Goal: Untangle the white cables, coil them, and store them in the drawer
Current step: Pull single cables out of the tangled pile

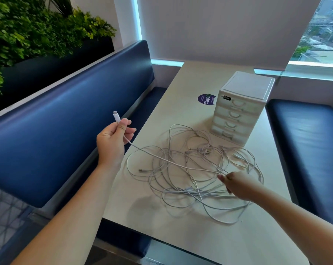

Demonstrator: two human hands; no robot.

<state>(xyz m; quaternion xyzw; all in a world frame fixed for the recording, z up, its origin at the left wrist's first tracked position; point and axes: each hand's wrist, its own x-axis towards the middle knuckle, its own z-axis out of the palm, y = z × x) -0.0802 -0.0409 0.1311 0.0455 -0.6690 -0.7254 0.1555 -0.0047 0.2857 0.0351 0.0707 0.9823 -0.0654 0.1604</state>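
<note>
Table: "ClayG" sticker beside drawer unit.

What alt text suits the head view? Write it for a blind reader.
A person's left hand holds a white cable by its plug end while the right hand pinches the same strand over a tangled pile of cables on a table. A drawer unit stands behind the pile.

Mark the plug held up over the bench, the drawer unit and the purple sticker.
cable plug [116,117]: head view, on its white housing.
drawer unit [247,86]: head view, on its top panel.
purple sticker [206,99]: head view, at its centre.
</note>
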